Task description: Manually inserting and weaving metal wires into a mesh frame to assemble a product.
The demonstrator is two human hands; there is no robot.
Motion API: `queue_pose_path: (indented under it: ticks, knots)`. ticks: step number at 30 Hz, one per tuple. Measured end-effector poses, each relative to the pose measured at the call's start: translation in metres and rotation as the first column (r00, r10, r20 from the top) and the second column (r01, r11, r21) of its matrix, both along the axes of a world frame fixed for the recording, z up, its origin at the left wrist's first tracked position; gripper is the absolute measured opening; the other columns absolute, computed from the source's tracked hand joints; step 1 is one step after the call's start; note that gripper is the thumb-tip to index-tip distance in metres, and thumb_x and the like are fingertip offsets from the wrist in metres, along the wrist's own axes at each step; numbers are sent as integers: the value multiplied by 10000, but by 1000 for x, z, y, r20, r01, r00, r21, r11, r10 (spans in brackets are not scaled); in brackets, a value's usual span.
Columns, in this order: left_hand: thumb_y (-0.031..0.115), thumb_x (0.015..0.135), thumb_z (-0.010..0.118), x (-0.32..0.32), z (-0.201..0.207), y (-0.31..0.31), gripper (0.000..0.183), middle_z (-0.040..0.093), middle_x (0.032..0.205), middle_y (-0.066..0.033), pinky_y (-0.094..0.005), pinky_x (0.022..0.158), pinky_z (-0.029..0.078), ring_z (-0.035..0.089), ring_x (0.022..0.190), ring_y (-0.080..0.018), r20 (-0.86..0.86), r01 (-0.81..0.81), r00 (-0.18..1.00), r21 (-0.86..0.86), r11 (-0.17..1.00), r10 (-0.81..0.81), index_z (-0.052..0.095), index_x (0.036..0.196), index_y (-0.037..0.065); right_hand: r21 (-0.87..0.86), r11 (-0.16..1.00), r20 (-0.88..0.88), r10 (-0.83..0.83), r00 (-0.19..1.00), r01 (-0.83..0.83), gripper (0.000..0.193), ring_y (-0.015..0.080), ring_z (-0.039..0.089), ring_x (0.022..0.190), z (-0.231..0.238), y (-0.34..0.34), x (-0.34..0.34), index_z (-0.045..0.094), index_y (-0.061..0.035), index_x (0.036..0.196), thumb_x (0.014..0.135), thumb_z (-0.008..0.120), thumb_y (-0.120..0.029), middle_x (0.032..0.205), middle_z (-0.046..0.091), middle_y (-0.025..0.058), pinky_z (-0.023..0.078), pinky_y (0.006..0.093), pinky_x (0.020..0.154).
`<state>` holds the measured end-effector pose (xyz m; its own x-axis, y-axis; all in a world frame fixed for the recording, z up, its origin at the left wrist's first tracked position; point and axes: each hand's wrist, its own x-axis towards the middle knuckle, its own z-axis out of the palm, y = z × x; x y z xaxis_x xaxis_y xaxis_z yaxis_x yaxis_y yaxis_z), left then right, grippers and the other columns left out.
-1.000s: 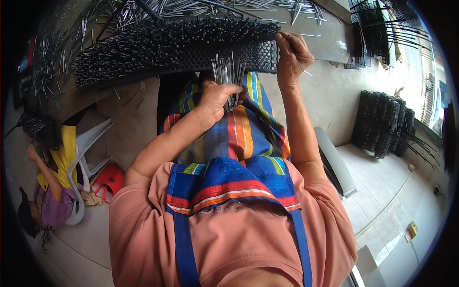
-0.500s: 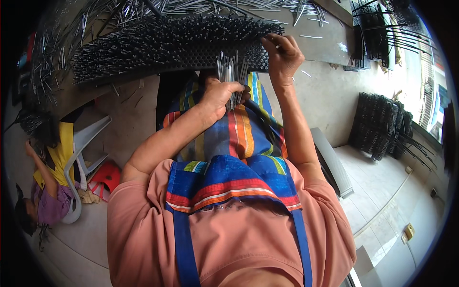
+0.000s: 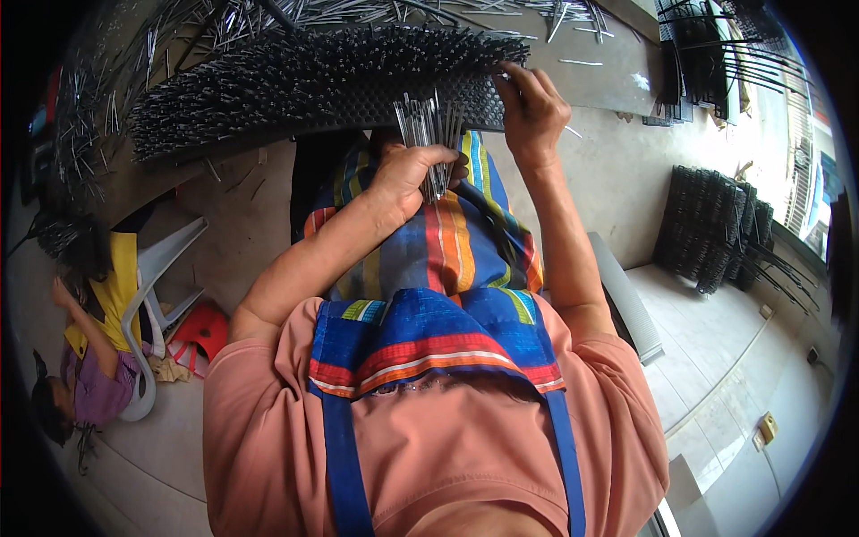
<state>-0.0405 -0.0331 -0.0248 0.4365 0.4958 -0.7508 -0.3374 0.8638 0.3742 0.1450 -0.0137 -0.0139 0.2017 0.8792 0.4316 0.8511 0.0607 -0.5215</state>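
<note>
My left hand (image 3: 413, 172) is closed round a loose bundle of thin metal rods (image 3: 428, 125), which point up and away in front of my lap. Beyond it lies a long dark perforated panel (image 3: 385, 109), its holes showing as a bare strip along the near edge. Dense rows of dark rods (image 3: 304, 76) stand upright over most of the panel. At the panel's right end my right hand (image 3: 537, 103) has its thumb and fingers pinched together. Whatever lies between those fingertips is too small to make out.
Loose metal rods (image 3: 233, 27) are scattered on the table (image 3: 617, 76) behind the panel. Stacked black racks (image 3: 707, 228) stand on the floor at right. At left, a person in purple (image 3: 98, 380) is beside a pale chair (image 3: 139, 358) and a red object (image 3: 199, 331).
My right hand stays at the panel's right end, shifting only slightly. The rods in my left hand have fanned a little to the left.
</note>
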Motion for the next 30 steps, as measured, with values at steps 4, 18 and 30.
queue_pose_path:
  ticks: [4,18,30]
  knots:
    - [-88,753,660,6,11,-2,224,677,799,-126,-308,533,582,687,633,-236,8,-26,1000,80,997,25,639,966,-25,-468,838,-725,-184,663,-280,114,82,531,557,7,-23,-13,702,-32,833,768,750,-112,668,632,0,399,275,498]
    - [-41,803,646,5,3,-9,169,685,788,-110,-305,506,546,683,600,-209,-124,-40,991,131,991,56,638,964,8,111,978,-784,-22,620,175,71,65,538,659,1,-4,21,702,34,866,798,716,20,747,624,15,417,203,588]
    - [-15,804,633,3,1,-7,202,706,844,-119,-313,595,567,693,697,-208,-162,65,986,131,989,-43,657,1003,8,202,964,-657,3,754,173,41,91,598,747,-12,7,20,699,42,823,786,713,54,791,657,42,488,220,672]
